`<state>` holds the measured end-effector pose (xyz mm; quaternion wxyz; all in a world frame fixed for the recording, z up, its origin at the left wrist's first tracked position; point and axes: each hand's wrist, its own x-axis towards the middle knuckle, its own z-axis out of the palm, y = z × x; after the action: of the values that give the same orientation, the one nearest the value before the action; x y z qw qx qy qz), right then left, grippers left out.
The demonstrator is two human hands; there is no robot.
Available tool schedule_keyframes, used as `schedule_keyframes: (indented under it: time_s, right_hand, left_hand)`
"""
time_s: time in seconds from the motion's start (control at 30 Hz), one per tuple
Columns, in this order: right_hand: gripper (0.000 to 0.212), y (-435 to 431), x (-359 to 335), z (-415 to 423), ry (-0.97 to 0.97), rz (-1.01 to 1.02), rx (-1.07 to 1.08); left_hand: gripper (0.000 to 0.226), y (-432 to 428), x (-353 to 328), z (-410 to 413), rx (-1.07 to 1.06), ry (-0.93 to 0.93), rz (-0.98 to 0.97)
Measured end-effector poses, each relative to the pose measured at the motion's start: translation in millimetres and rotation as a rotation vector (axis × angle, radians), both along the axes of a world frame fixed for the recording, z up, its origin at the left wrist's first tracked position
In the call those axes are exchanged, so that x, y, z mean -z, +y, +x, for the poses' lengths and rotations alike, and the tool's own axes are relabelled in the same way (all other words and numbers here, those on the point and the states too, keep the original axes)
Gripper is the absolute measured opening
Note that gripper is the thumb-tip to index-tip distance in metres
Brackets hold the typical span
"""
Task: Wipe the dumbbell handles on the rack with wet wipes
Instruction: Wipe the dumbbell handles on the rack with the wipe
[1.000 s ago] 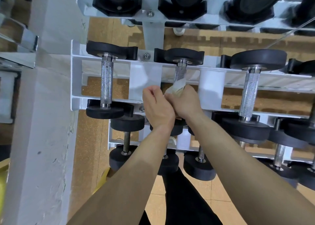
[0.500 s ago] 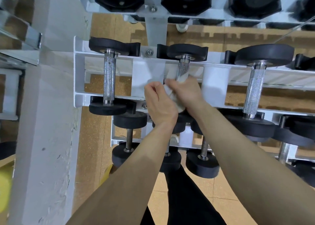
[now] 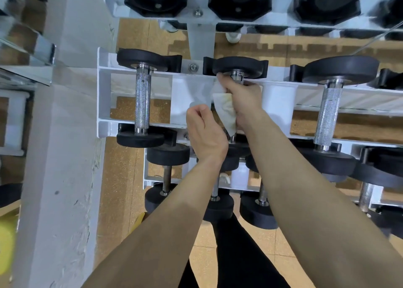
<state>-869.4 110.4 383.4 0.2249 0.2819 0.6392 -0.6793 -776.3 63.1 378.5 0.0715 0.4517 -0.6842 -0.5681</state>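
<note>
Head view looks down on the white rack (image 3: 102,91), where the middle dumbbell (image 3: 237,66) lies across the two rails, its long axis running straight away from the person. The right hand (image 3: 242,98) is curled round that dumbbell's handle (image 3: 237,75) through a wet wipe (image 3: 225,111), up at the far end just under the far plate. The rest of the handle lies nearer the person, so I judge the coming stroke to be a pull back along that axis. The left hand (image 3: 205,130) sits just beside the wipe's hanging tail, fingers curled; whether it pinches anything I cannot tell. The wipe looks crumpled and stained yellowish. The left neighbour's knurled handle (image 3: 142,100) is bare steel.
</note>
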Motion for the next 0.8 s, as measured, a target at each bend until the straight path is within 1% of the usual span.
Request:
schedule_keyframes:
  time_s: [0.03, 0.1, 0.17, 0.2, 0.23, 0.27, 0.3, 0.33, 0.43, 0.5, 0.57, 0.63, 0.67, 0.7, 0.73, 0.8]
  right_hand:
    - [0.027, 1, -1, 3, -0.001, -0.042, -0.025]
    - [0.022, 5, 5, 12, 0.036, -0.033, -0.14]
    - [0.011, 10, 5, 24, 0.111, 0.069, -0.283]
    - [0.013, 11, 5, 30, 0.157, 0.17, -0.367]
    - [0.018, 14, 6, 36, 0.189, 0.289, -0.455]
    - [0.029, 17, 8, 42, 0.199, 0.41, -0.535]
    - [0.042, 20, 9, 46, 0.189, 0.487, -0.587]
    - [0.05, 22, 10, 48, 0.178, 0.504, -0.594]
    - [0.046, 18, 2, 43, 0.13, 0.449, -0.488]
    - [0.047, 6, -6, 29, 0.105, 0.372, -0.358]
    - [0.036, -8, -10, 11, 0.103, 0.258, -0.169]
    - [0.027, -16, -8, -3, 0.098, 0.249, -0.017]
    - [0.025, -18, -8, -5, 0.075, 0.258, 0.021]
    - [0.025, -19, -8, -4, 0.07, 0.282, 0.018]
    - [0.027, -19, -6, -1, 0.091, 0.352, -0.036]
    - [0.025, -16, 1, 12, 0.145, 0.487, -0.209]
  left_hand:
    - [0.032, 0, 0, 0, -0.001, 0.002, -0.001]
    - [0.032, -1, -1, 0, 0.0, -0.004, -0.001]
    - [0.028, -1, -2, 0, -0.003, -0.015, 0.011]
    - [0.027, -1, -2, 0, -0.008, -0.016, 0.007]
    - [0.027, -2, -1, 0, -0.014, -0.019, 0.003]
    - [0.026, -3, -1, 0, -0.017, -0.022, -0.003]
    - [0.025, -3, 0, -1, -0.014, -0.027, -0.003]
    - [0.024, -4, 1, -1, 0.006, -0.038, -0.015]
    - [0.017, -3, 3, 0, 0.066, -0.06, -0.071]
    - [0.021, -3, 1, -1, 0.052, -0.038, -0.06]
    - [0.022, -3, 1, 0, 0.069, -0.037, -0.081]
    - [0.022, -3, 0, -1, 0.081, -0.045, -0.088]
    - [0.023, -2, 0, -1, 0.082, -0.042, -0.089]
    - [0.023, -2, -1, -1, 0.078, -0.038, -0.093]
    - [0.024, -2, -2, -1, 0.069, -0.029, -0.095]
    - [0.029, -1, -4, -2, 0.031, -0.007, -0.078]
